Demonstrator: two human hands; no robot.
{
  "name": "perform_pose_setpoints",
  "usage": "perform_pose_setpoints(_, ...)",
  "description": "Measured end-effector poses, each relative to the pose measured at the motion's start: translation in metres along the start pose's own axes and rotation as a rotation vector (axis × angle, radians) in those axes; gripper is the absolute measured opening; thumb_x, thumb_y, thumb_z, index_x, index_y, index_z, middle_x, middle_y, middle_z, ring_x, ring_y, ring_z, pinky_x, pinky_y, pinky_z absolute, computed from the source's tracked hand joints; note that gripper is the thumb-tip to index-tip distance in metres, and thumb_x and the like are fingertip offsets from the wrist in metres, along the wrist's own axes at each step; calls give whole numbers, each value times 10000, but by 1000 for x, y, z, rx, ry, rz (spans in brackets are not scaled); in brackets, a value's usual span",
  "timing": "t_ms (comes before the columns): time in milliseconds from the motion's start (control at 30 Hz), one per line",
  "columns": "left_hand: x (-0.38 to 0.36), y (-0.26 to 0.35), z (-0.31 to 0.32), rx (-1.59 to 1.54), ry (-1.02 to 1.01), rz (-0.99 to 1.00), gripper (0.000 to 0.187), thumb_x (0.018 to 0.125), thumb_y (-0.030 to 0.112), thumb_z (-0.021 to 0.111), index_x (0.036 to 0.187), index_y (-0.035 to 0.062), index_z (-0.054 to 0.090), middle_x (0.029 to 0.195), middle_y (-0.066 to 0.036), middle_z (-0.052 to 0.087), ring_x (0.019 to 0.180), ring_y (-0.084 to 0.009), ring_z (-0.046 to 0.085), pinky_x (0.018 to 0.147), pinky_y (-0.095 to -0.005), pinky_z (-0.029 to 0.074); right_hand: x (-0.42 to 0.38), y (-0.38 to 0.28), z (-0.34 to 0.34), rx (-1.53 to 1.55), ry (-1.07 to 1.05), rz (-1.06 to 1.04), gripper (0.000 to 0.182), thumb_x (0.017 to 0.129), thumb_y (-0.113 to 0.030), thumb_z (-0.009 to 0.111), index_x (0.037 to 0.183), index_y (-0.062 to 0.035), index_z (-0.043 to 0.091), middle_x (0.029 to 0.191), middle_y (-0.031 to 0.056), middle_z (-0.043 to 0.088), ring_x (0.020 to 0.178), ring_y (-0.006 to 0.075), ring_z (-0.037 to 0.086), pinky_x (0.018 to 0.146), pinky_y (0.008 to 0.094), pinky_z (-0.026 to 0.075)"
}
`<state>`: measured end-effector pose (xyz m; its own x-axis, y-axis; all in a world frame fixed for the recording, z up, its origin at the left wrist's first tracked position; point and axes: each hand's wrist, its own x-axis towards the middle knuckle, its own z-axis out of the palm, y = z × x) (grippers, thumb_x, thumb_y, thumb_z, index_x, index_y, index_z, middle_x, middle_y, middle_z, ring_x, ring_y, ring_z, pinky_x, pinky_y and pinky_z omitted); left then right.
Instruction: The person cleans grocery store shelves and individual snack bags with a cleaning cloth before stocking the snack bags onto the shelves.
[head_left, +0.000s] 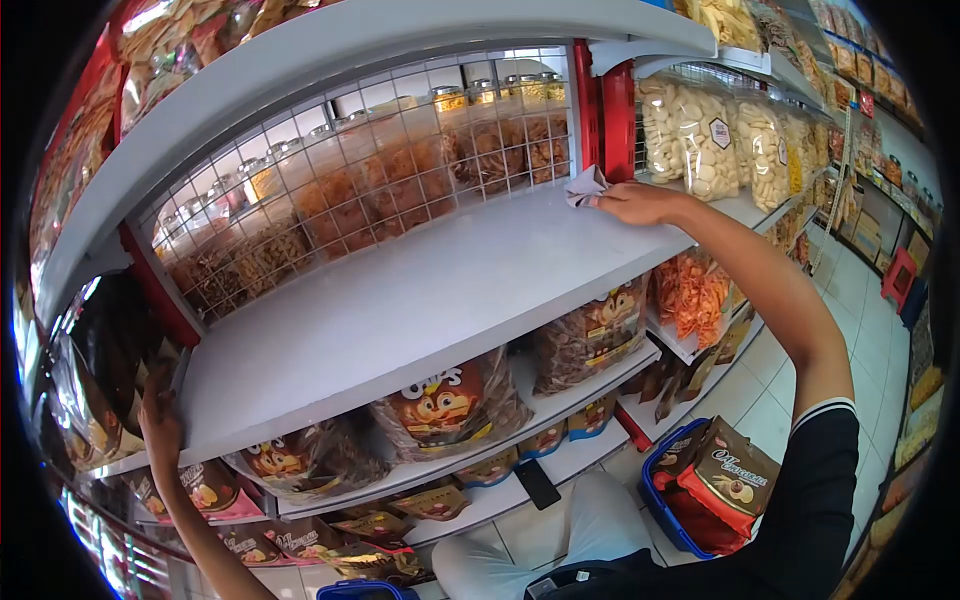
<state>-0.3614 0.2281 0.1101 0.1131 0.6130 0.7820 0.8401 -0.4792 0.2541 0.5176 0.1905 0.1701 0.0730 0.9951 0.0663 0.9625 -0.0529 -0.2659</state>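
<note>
My right hand (640,203) is closed on a crumpled grey cloth (586,187), pressed to the back right corner of a white shelf board (400,310), beside the red upright (617,120). At the board's left end, my left hand (160,420) rests by the shelf edge with its fingers stretched upward, next to a dark shiny bag (110,340). Part of those fingers blends into the shadow there. Behind the board stands a wire mesh panel (390,150), and packed snack bags (400,175) show through it.
Large bags of chocolate snacks (440,405) fill the shelf below. A blue basket (655,490) with brown and red packets (735,470) stands on the floor at right. A dark phone (538,484) lies near my knees. Pale snack bags (705,140) stand on the neighbouring shelf. Another shelf edge (330,55) overhangs the board.
</note>
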Motion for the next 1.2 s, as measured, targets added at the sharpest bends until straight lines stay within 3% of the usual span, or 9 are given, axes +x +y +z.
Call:
perform_pose_setpoints(100, 1, 15, -4, 99, 18, -9, 565, 990, -97, 462, 1498, 74, 641, 1271, -186, 787, 1050, -322, 748, 997, -415, 565, 1, -25, 7, -9, -44, -100, 709, 1164, -591, 412, 1471, -11, 681, 1466, 272, 681, 1368, 402, 644, 1156, 466, 476)
perform_pose_setpoints(267, -3, 15, 2, 13, 156, 17, 415, 1060, -34, 507, 1433, 37, 675, 1234, -217, 786, 1014, -319, 763, 962, -411, 581, -3, -117, 23, -15, -141, -189, 685, 1180, -575, 402, 1256, 20, 732, 1294, 246, 736, 1196, 354, 685, 1053, 458, 498)
perform_pose_setpoints(400, -3, 39, 2, -39, 236, -54, 343, 1081, 5, 534, 1376, 32, 707, 1120, -230, 795, 986, -340, 778, 916, -432, 592, 17, -184, 57, 95, -165, -448, 584, 1193, -488, 451, 1222, 29, 722, 1207, 240, 747, 1089, 320, 688, 989, 441, 508)
perform_pose_setpoints(533, -4, 44, 3, -53, 282, -57, 334, 1041, -17, 550, 1328, 31, 714, 1064, -249, 789, 1004, -408, 778, 900, -464, 588, 17, -298, 74, 41, -252, -593, 550, 1198, -465, 451, 1189, 18, 714, 1143, 220, 748, 1024, 292, 686, 930, 449, 515)
perform_pose_setpoints(633, -5, 44, 2, -35, 267, -68, 318, 1057, 1, 544, 1336, 12, 696, 1106, -235, 797, 1019, -369, 789, 920, -429, 597, 27, -374, 95, 36, -303, -651, 551, 1200, -470, 444, 1194, 15, 706, 1122, 208, 743, 983, 275, 670, 906, 456, 512)
perform_pose_setpoints(733, -7, 53, -1, -39, 266, -111, 323, 1034, -19, 535, 1319, 0, 685, 1131, -285, 779, 1141, -451, 759, 970, -472, 583, 33, -450, 116, 39, -336, -730, 568, 1203, -488, 430, 1190, 6, 709, 1084, 188, 736, 956, 257, 653, 885, 445, 508)
perform_pose_setpoints(767, -7, 49, 3, -16, 310, -107, 287, 1052, 104, 550, 1296, 80, 698, 1107, -256, 773, 1074, -513, 710, 895, -610, 539, 34, -475, 123, 43, -348, -755, 574, 1205, -495, 426, 1188, 3, 710, 1071, 181, 734, 947, 252, 647, 878, 442, 507)
perform_pose_setpoints(1000, -9, 56, 0, 44, 263, -186, 357, 1064, 113, 537, 1404, 111, 649, 1199, -239, 753, 1123, -480, 716, 928, -598, 565, 30, -618, 158, -5, -330, -955, 623, 1196, -519, 404, 1293, -12, 752, 1211, 202, 764, 1102, 278, 721, 990, 437, 546)
perform_pose_setpoints(1200, -9, 60, -3, -33, 308, -53, 466, 1043, 51, 548, 1503, 123, 565, 1319, -227, 700, 1163, -471, 704, 964, -576, 562, 41, -642, 171, 309, -437, -920, 539, 1176, -415, 416, 1381, -11, 708, 1348, 184, 757, 1194, 272, 737, 1065, 419, 566)
